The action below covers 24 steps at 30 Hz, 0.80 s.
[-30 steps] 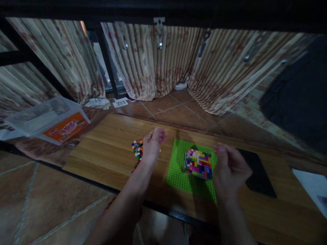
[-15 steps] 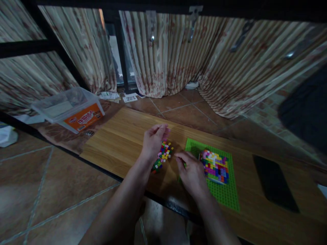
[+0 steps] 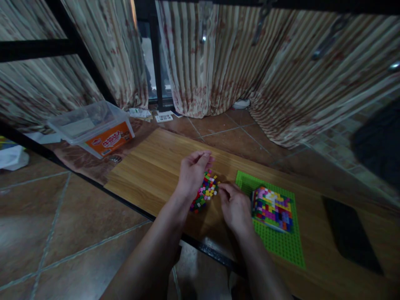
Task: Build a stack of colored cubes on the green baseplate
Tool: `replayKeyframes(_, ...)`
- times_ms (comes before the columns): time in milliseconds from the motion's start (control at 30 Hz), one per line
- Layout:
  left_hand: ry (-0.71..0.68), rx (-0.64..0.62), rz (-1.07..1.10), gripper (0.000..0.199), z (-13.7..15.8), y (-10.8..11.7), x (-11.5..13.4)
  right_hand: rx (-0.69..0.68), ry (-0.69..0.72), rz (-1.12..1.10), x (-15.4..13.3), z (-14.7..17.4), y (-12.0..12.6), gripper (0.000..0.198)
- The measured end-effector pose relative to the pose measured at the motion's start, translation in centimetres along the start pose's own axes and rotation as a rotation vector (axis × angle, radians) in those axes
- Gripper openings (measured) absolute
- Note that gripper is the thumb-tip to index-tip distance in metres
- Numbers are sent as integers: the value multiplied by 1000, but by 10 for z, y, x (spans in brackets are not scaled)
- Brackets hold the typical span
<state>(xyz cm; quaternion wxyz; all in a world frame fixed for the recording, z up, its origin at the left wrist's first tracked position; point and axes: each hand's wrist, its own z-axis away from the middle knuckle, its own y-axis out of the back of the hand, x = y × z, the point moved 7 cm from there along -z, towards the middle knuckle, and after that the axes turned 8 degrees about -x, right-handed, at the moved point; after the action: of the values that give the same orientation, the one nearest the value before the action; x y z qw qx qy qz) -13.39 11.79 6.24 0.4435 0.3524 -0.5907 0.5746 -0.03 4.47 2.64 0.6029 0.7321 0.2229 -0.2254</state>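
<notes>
With the left hand point(image 3: 193, 174) loosely curled and empty and the right hand point(image 3: 235, 205) pinching into the heap of small multicoloured plastic bricks point(image 3: 206, 191), loose pieces may be scattered off the wooden surface point(image 3: 150, 171) near its front edge.

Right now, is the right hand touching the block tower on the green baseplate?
Apart. The head view shows the right hand at the loose brick pile, with a strip of green baseplate visible between it and the block tower.
</notes>
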Motion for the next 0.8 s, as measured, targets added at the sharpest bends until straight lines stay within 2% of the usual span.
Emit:
replayKeyframes(300, 17, -12, -14, 14, -3, 0, -4, -3, 11, 38, 2, -8, -10, 23)
replayKeyframes(500, 28, -89, -133, 11, -5, -3, -13, 22, 2, -39, -4, -6, -1, 19)
replayKeyframes(633, 26, -246, -315, 13, -4, -12, -19, 94, 20, -156, -9, 1, 17, 19)
replayKeyframes(800, 37, -535, -296, 15, 10, -39, -17, 229, 17, -268, -3, 10, 43, 18)
